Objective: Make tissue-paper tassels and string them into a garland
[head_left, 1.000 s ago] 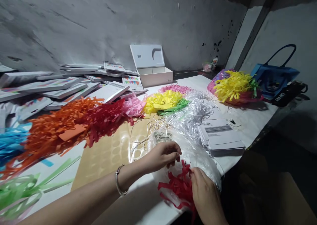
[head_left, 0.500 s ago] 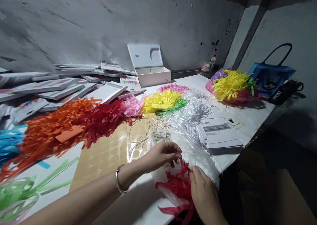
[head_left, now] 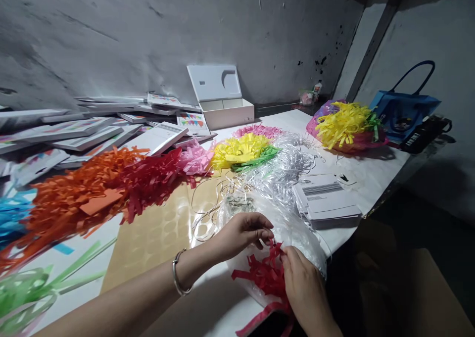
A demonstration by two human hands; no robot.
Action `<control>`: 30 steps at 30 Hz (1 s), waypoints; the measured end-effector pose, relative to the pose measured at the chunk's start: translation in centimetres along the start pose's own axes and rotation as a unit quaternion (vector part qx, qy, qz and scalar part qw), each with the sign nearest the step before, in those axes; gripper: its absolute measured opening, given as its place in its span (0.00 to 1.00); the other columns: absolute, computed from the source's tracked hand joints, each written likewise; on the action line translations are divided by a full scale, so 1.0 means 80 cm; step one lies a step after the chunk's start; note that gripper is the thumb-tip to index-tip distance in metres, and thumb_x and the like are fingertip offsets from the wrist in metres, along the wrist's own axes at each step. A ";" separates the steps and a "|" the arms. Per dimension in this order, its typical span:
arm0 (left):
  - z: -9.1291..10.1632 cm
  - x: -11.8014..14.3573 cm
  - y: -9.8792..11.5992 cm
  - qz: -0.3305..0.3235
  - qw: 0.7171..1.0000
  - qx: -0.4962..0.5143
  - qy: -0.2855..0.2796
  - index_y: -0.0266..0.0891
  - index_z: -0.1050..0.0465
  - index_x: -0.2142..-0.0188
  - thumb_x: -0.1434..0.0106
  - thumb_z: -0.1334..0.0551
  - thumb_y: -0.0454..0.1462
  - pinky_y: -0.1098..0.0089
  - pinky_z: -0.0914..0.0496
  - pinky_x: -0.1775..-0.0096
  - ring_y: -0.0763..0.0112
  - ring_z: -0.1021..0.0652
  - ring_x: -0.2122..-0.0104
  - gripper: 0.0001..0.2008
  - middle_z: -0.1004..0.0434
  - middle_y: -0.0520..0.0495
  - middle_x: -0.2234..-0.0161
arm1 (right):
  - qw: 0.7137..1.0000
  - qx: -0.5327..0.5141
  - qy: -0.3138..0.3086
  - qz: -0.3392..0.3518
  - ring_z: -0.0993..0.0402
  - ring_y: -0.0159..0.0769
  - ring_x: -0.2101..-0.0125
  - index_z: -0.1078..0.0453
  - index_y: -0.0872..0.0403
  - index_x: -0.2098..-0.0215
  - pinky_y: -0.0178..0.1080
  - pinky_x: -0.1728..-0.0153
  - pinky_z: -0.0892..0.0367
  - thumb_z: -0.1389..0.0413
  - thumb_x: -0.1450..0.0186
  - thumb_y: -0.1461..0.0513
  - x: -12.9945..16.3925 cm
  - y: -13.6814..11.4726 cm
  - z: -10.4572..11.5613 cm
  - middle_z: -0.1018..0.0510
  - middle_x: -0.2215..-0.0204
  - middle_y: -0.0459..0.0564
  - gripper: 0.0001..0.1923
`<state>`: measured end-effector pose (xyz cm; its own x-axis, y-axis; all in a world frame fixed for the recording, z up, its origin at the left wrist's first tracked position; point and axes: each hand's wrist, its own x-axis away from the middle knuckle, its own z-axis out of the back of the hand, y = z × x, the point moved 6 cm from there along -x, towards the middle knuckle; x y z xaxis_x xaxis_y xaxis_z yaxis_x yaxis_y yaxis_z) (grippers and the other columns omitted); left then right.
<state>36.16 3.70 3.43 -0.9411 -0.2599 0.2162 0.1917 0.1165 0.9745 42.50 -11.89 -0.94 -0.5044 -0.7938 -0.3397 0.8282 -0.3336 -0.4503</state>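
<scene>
A bunch of fringed red tissue-paper streamers [head_left: 265,275] hangs between my two hands at the table's near edge. My left hand [head_left: 249,234], with a silver bangle on its wrist, pinches the top tip of the bunch. Just to the right, my right hand [head_left: 302,282] grips the paper's side, its fingertips close to my left ones. Lower strips dangle past the edge. Directly behind the streamers lies a clear plastic bag [head_left: 285,233] with whitish contents, and white string [head_left: 282,171] is heaped beyond it.
Fringed paper piles in orange [head_left: 81,193], red [head_left: 152,178] and yellow [head_left: 239,149] run along the left. A brown sheet with round stickers [head_left: 159,233] lies nearby. White cards [head_left: 328,198], an open white box [head_left: 228,112], flat boxes [head_left: 85,129] and a blue bag [head_left: 404,112] stand around.
Both hands stay nearly in place on the red streamers. The lower red strips have swung and shifted slightly. The whole view has moved a little.
</scene>
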 end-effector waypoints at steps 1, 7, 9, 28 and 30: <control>0.000 0.000 0.000 0.001 1.000 0.006 0.000 0.35 0.25 0.64 0.46 0.27 0.49 0.71 0.30 0.70 0.73 0.22 0.74 0.20 0.19 0.48 0.70 | 1.000 -0.004 0.002 0.002 0.20 0.37 0.68 0.30 0.52 0.60 0.34 0.69 0.34 0.57 0.28 0.67 -0.001 -0.001 0.001 0.19 0.68 0.48 0.14; -0.006 0.005 0.003 0.007 0.999 0.052 -0.009 0.35 0.28 0.68 0.45 0.28 0.50 0.71 0.28 0.69 0.72 0.22 0.74 0.21 0.19 0.47 0.73 | 0.990 -0.089 0.107 0.001 0.20 0.35 0.71 0.30 0.52 0.63 0.33 0.71 0.30 0.56 0.25 0.61 -0.002 -0.010 0.035 0.20 0.71 0.48 0.14; -0.011 0.008 0.004 0.008 0.998 0.062 -0.011 0.34 0.28 0.68 0.44 0.28 0.49 0.72 0.28 0.70 0.74 0.22 0.75 0.21 0.19 0.47 0.73 | 0.980 -0.112 0.164 0.009 0.19 0.35 0.70 0.30 0.52 0.59 0.32 0.69 0.28 0.52 0.25 0.57 -0.001 -0.018 0.053 0.18 0.68 0.48 0.11; -0.019 0.019 0.001 0.080 0.995 0.049 0.012 0.32 0.22 0.72 0.55 0.23 0.50 0.73 0.29 0.72 0.74 0.24 0.79 0.23 0.22 0.49 0.78 | 0.948 -0.249 0.188 0.058 0.20 0.33 0.71 0.22 0.52 0.53 0.31 0.67 0.24 0.45 0.34 0.69 -0.017 -0.042 0.060 0.20 0.72 0.48 0.14; -0.020 0.018 -0.001 0.084 0.995 0.052 0.005 0.33 0.22 0.72 0.54 0.23 0.48 0.73 0.29 0.73 0.75 0.24 0.80 0.21 0.22 0.50 0.78 | 0.945 -0.268 0.179 0.049 0.20 0.33 0.70 0.21 0.52 0.54 0.31 0.66 0.24 0.44 0.34 0.69 -0.018 -0.042 0.061 0.19 0.71 0.48 0.14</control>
<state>35.22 1.76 3.76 -0.8951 -0.2373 0.3774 0.3163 0.2585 0.9128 41.66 -12.07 5.07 -0.5610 -0.5524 -0.6166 0.6813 0.1150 -0.7229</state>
